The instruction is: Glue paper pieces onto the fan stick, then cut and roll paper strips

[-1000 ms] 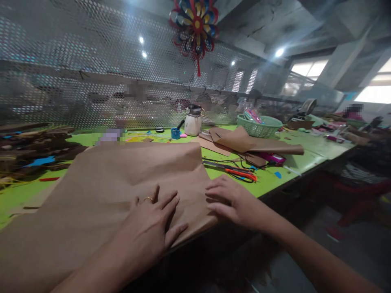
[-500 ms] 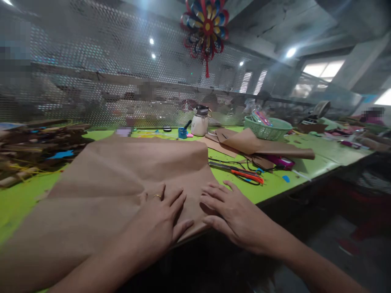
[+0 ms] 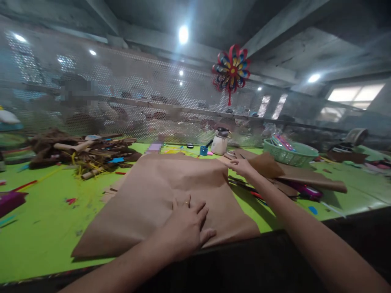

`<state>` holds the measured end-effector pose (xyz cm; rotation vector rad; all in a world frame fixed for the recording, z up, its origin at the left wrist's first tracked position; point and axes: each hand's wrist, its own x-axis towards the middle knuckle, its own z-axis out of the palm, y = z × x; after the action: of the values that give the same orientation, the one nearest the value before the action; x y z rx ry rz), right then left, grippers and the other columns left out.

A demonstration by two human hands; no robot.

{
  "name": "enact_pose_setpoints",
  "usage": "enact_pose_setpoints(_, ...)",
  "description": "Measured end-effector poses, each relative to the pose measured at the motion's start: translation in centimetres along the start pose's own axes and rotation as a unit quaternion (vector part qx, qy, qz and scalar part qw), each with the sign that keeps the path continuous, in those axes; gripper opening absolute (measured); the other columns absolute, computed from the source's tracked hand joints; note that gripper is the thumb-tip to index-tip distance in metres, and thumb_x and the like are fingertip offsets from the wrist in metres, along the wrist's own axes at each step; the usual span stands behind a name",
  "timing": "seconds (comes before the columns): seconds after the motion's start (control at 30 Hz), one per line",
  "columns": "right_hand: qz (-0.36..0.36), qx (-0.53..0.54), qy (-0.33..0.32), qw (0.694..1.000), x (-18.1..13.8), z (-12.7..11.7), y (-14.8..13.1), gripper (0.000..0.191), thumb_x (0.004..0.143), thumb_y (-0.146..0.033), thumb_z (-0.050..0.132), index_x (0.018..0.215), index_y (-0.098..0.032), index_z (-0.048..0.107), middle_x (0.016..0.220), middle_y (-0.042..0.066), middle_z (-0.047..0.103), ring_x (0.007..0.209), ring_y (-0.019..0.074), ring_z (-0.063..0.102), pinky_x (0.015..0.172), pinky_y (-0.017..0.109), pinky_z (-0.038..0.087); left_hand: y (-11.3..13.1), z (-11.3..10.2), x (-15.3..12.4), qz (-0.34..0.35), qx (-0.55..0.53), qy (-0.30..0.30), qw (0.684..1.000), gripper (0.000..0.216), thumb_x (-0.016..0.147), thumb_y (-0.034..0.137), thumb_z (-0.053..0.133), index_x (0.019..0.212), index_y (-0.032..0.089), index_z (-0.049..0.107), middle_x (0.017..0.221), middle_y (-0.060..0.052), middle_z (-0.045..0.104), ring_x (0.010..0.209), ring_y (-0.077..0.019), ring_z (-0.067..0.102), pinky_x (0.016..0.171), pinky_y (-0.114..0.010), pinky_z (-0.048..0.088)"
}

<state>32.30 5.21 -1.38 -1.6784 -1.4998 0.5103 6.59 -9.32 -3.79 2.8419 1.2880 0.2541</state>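
A large sheet of brown kraft paper lies folded on the green table. My left hand, with a ring on one finger, lies flat on the near part of the sheet, fingers spread. My right hand is stretched far forward to the sheet's far right corner, fingers extended and touching the paper's edge there. Neither hand holds anything.
More brown paper pieces lie at the right, beside a green basket, orange-handled scissors and a pink object. A white jar and blue cup stand at the back. Brown scraps are piled at the left. A perforated metal screen closes the back.
My right hand left the near edge of the paper and reached forward to its far right corner. The left hand stayed pressed on the sheet. The camera view tilted up and shifted left.
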Motion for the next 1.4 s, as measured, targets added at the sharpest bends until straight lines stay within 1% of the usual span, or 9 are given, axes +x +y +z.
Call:
enact_pose_setpoints(0.13, 0.012, 0.072, -0.010, 0.997, 3.2, 3.4, -0.9, 0.035, 0.055, -0.039, 0.074, 0.075, -0.012, 0.067, 0.074, 0.008, 0.068, 0.064, 0.0180, 0.060, 0.053, 0.026, 0.043, -0.1, 0.2, -0.3, 0.003, -0.005, 0.007, 1.000, 0.061, 0.086, 0.060, 0.027, 0.130, 0.022, 0.046, 0.132, -0.011, 0.049, 0.122, -0.0434, 0.036, 0.091, -0.066, 0.031)
enact_pose_setpoints(0.37, -0.021, 0.201, 0.016, 0.979, 5.1, 6.6, -1.7, 0.025, 0.053, -0.029, 0.070, 0.071, -0.013, 0.066, 0.061, 0.003, 0.066, 0.055, 0.0135, 0.058, 0.055, 0.025, 0.046, -1.6, 0.8, 0.8, -0.012, -0.025, 0.022, 0.999, 0.060, 0.086, 0.060, 0.029, 0.131, 0.024, 0.045, 0.131, -0.012, 0.049, 0.122, -0.0422, 0.035, 0.091, -0.068, 0.030)
enact_pose_setpoints(0.67, -0.058, 0.115, 0.058, 0.990, 6.5, 7.3, -2.0, 0.016, 0.059, -0.024, 0.066, 0.068, -0.012, 0.067, 0.064, 0.007, 0.067, 0.069, 0.0231, 0.063, 0.066, 0.032, 0.048, -3.4, 1.5, 2.6, -0.015, -0.024, 0.038, 0.999, 0.060, 0.087, 0.060, 0.027, 0.132, 0.024, 0.043, 0.134, -0.010, 0.047, 0.120, -0.0403, 0.038, 0.092, -0.070, 0.027)
enact_pose_setpoints(0.8, -0.122, 0.017, 0.104, 0.987, 2.7, 5.0, -2.4, 0.030, 0.065, -0.023, 0.064, 0.092, -0.010, 0.068, 0.101, 0.015, 0.066, 0.108, 0.0313, 0.051, 0.096, 0.042, 0.035, -3.3, 1.6, 2.7, -0.024, -0.016, 0.037, 0.999, 0.060, 0.087, 0.060, 0.027, 0.132, 0.024, 0.044, 0.134, -0.009, 0.047, 0.120, -0.0394, 0.038, 0.093, -0.066, 0.028)
enact_pose_setpoints(0.87, -0.263, -0.109, 0.115, 0.952, -1.2, 4.1, -3.0, 0.034, 0.076, -0.024, 0.057, 0.105, -0.010, 0.064, 0.113, 0.017, 0.060, 0.113, 0.0295, 0.048, 0.100, 0.044, 0.032, -3.3, 1.6, 2.7, -0.022, -0.009, 0.041, 0.999, 0.060, 0.087, 0.060, 0.027, 0.130, 0.024, 0.046, 0.132, -0.009, 0.050, 0.119, -0.0394, 0.039, 0.093, -0.064, 0.030)
enact_pose_setpoints(0.93, -0.391, -0.174, 0.003, 0.904, -5.9, 3.7, -3.4, 0.027, 0.082, -0.023, 0.050, 0.103, -0.014, 0.064, 0.110, 0.014, 0.062, 0.109, 0.0248, 0.051, 0.098, 0.040, 0.037, -3.4, 1.6, 2.7, -0.019, -0.001, 0.047, 0.999, 0.056, 0.088, 0.058, 0.026, 0.128, 0.026, 0.047, 0.131, -0.007, 0.051, 0.114, -0.0375, 0.044, 0.090, -0.062, 0.034)
enact_pose_setpoints(1.0, -0.451, -0.210, -0.124, 0.859, -10.6, 4.0, -3.4, 0.025, 0.086, -0.025, 0.047, 0.103, -0.018, 0.064, 0.109, 0.010, 0.064, 0.104, 0.0215, 0.054, 0.093, 0.036, 0.042, -3.4, 1.7, 2.8, -0.013, 0.013, 0.046, 0.999, 0.050, 0.089, 0.053, 0.027, 0.126, 0.028, 0.049, 0.132, -0.006, 0.050, 0.110, -0.0349, 0.048, 0.088, -0.059, 0.037)
enact_pose_setpoints(1.17, -0.393, -0.263, -0.145, 0.869, -17.0, 5.0, -2.4, 0.040, 0.090, -0.032, 0.042, 0.124, -0.012, 0.052, 0.127, 0.014, 0.054, 0.115, 0.0257, 0.049, 0.099, 0.042, 0.039, -4.0, 2.3, 3.3, 0.007, 0.061, 0.047, 0.997, 0.043, 0.092, 0.033, 0.026, 0.127, 0.024, 0.050, 0.132, -0.009, 0.050, 0.116, -0.0345, 0.044, 0.089, -0.055, 0.037)
enact_pose_setpoints(1.4, -0.351, -0.266, -0.223, 0.870, -17.7, 4.0, -2.2, 0.062, 0.089, -0.053, 0.037, 0.141, -0.019, 0.031, 0.147, 0.012, 0.029, 0.134, 0.0280, 0.026, 0.109, 0.047, 0.026, -4.5, 2.9, 3.3, -0.008, 0.072, 0.041, 0.997, 0.045, 0.090, 0.032, 0.029, 0.132, 0.026, 0.044, 0.134, -0.008, 0.049, 0.119, -0.0379, 0.041, 0.083, -0.056, 0.041)
